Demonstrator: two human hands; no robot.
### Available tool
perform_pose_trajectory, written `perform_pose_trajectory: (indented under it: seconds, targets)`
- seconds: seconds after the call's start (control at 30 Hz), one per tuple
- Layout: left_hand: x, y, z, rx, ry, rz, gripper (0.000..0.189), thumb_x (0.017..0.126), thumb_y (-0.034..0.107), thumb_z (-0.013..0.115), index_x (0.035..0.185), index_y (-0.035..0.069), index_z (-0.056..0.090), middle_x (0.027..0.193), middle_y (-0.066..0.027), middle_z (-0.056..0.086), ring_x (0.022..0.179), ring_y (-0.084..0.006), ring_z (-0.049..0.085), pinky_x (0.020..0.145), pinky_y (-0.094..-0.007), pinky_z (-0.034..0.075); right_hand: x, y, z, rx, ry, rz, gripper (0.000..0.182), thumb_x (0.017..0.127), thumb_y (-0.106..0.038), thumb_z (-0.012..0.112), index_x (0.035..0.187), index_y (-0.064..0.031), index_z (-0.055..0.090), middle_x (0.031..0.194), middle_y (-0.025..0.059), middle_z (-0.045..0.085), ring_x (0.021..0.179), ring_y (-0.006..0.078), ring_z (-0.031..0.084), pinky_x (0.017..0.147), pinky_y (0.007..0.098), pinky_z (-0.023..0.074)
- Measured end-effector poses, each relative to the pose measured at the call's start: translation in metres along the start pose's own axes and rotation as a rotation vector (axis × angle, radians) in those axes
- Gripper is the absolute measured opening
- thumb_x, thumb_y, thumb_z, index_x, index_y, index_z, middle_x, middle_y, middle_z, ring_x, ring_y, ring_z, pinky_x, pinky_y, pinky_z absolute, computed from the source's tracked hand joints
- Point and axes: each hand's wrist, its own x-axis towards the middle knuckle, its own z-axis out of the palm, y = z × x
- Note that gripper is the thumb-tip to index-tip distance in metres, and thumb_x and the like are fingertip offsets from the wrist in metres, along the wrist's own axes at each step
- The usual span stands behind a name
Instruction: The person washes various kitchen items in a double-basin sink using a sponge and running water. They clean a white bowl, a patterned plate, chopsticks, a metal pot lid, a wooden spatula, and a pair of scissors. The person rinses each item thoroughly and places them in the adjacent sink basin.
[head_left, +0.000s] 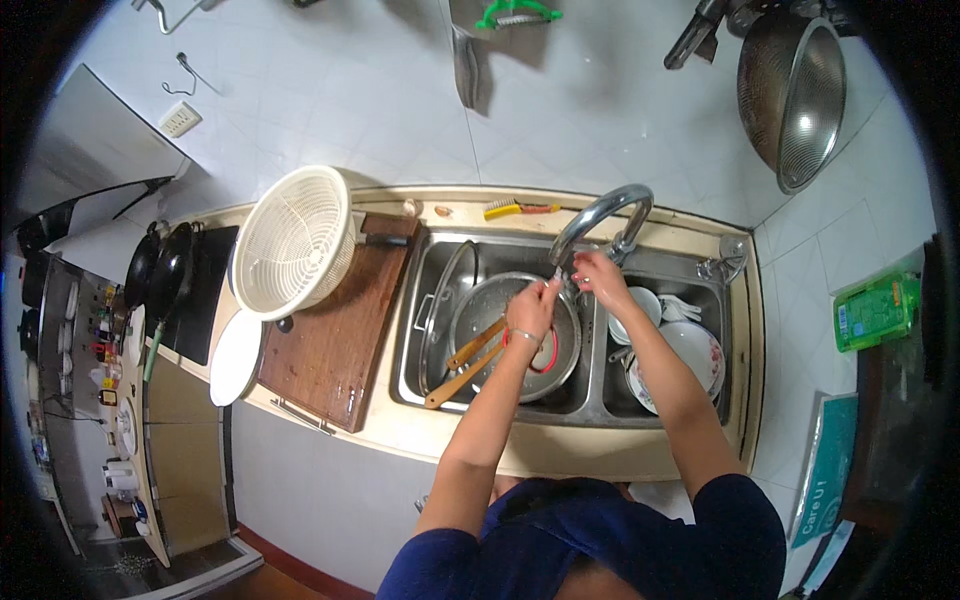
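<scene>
Both my hands are under the spout of a chrome faucet (604, 206), over the double steel sink (592, 375). My left hand (532, 306) has its fingers drawn together at the spout. My right hand (598, 281) is just right of it, fingers bent. Whether either holds something small cannot be made out. Below my left hand sits a round metal bowl (566, 371) in the left basin. Two wooden handles (466, 377) and a red loop (553, 358) lie across it. Against that basin's left side leans a pot lid (448, 300).
In the right basin are a floral plate (690, 352), a small white bowl (645, 304) and white spoons (681, 308). A white plastic colander (296, 244) stands on a wooden cutting board (345, 337). Behind the sink lies a yellow-handled brush (517, 209). A metal strainer (795, 105) hangs upper right.
</scene>
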Motion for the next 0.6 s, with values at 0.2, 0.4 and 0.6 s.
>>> perform_pose_trajectory:
  seconds: [0.2,0.4,0.6]
  targets:
    - [-0.017,0.001,-0.039,0.391,-0.344,0.426,0.051,0.067,0.042,0.062,0.097,0.007,0.040,0.068,-0.0132,0.058,0.065,-0.0318,0.056,0.056,-0.0386,0.044,-0.044,-0.035,-0.001,-0.511,-0.642,-0.114,0.029,0.074,-0.008,0.053,0.103,-0.0016,0.051,0.092,0.0073,0.058,0.085,0.0145,0.054,0.076,0.0282,0.0423]
    - [-0.043,0.039,-0.079,0.531,-0.444,0.801,0.068,0.064,0.025,0.066,0.116,0.003,0.029,0.073,-0.0152,0.058,0.068,-0.0349,0.055,0.064,-0.0400,0.043,-0.090,-0.064,0.022,-0.693,-0.555,-0.056,0.019,0.076,-0.018,0.048,0.078,-0.0010,0.056,0.065,0.0093,0.058,0.060,0.0182,0.057,0.057,0.0295,0.0446]
    - [-0.069,0.101,-0.176,0.248,0.065,1.224,0.063,0.061,0.020,0.067,0.113,0.000,0.037,0.097,-0.0160,0.051,0.089,-0.0315,0.048,0.077,-0.0398,0.037,-0.112,-0.096,0.025,-0.378,-0.202,-0.114,0.014,0.080,-0.006,0.043,0.075,0.0014,0.054,0.061,0.0053,0.055,0.056,0.0118,0.054,0.053,0.0232,0.0445]
